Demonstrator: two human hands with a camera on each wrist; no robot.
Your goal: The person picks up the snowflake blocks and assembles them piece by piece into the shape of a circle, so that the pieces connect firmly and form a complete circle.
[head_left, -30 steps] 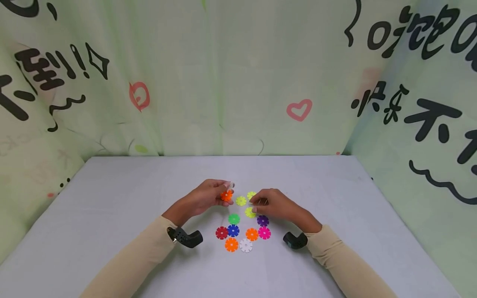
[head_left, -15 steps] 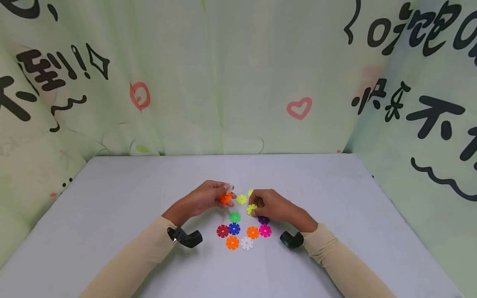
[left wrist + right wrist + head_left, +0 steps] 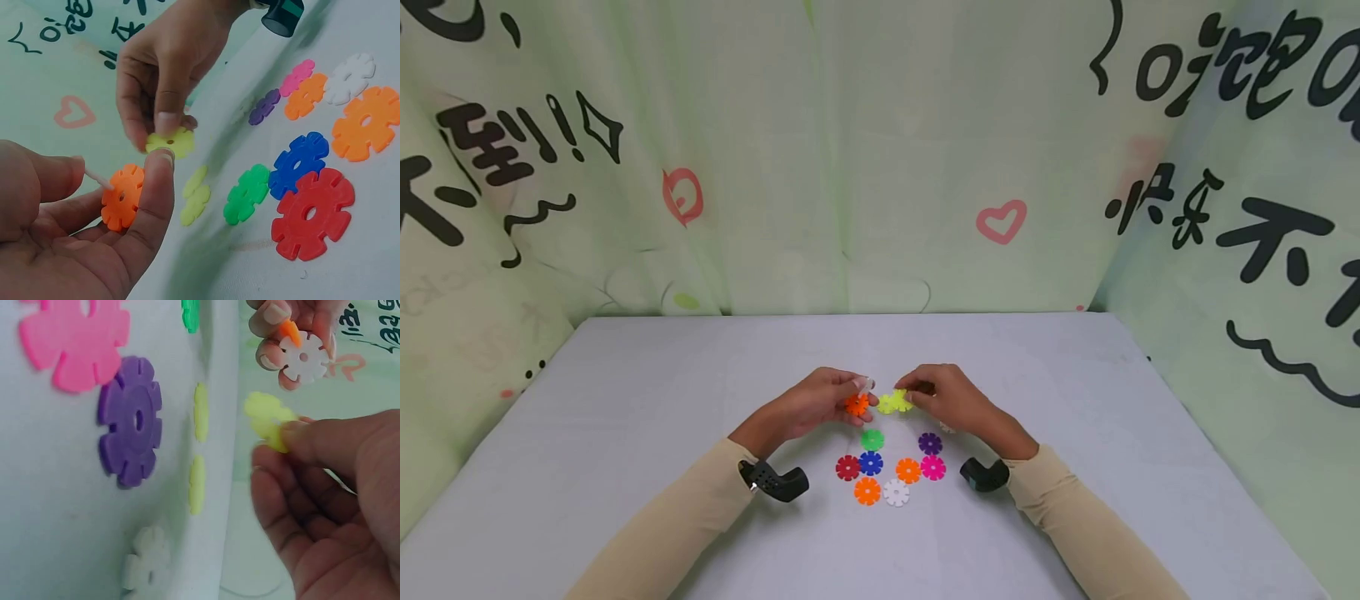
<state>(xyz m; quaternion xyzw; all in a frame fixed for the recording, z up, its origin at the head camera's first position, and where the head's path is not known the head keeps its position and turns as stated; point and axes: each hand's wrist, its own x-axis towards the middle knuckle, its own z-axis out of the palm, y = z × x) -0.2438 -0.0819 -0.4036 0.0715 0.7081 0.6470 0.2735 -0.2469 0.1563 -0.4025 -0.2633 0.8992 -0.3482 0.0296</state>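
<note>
My left hand (image 3: 823, 400) holds an orange notched plastic disc (image 3: 122, 199) joined crosswise to a white notched disc (image 3: 304, 357). Between thumb and fingers, my right hand (image 3: 951, 396) pinches a yellow notched disc (image 3: 269, 419) above the table. The yellow disc is close to the left hand; in the left wrist view the left hand's finger overlaps its edge, and I cannot tell whether they touch. Below the hands, a yellow disc (image 3: 196, 207) and another yellow disc (image 3: 196, 484) lie on the table.
Nearer the person, green (image 3: 872, 440), blue (image 3: 871, 462), red (image 3: 847, 467), purple (image 3: 929, 443), pink (image 3: 933, 467), white (image 3: 897, 492) and orange discs (image 3: 867, 491) lie on the white tablecloth (image 3: 700, 533). Another white disc (image 3: 149, 565) lies beneath the right hand. Printed curtains (image 3: 895, 167) surround the table.
My right hand has pinched a yellow disc near the purple one, lifted it and carried it away from the person. The left hand stays nearly in place with its joined discs.
</note>
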